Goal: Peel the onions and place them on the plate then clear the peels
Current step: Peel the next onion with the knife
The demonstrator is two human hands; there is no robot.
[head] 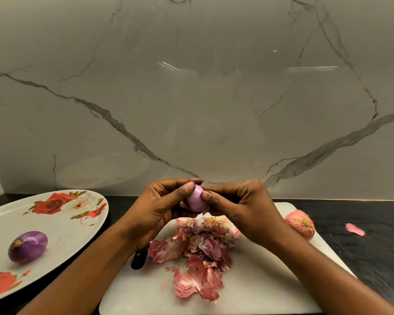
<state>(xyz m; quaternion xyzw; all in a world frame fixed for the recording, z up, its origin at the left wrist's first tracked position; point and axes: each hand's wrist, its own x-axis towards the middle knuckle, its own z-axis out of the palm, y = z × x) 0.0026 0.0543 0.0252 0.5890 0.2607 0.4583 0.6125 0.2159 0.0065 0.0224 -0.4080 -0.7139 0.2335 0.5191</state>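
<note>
Both hands hold a small pale-purple onion (196, 199) above the far edge of the white cutting board (255, 287). My left hand (159, 208) grips it from the left, thumb on top. My right hand (241, 208) pinches its right side with thumb and fingertips. A pile of pink and purple peels (196, 253) lies on the board below. One peeled purple onion (28, 247) rests on the floral oval plate (62, 226) at the left. An unpeeled onion (301, 223) sits at the board's right edge.
A black knife handle (138, 261) pokes out from under my left forearm on the board. One stray peel (355, 229) lies on the dark counter (373, 246) at the right. A marble backsplash (191, 98) rises behind.
</note>
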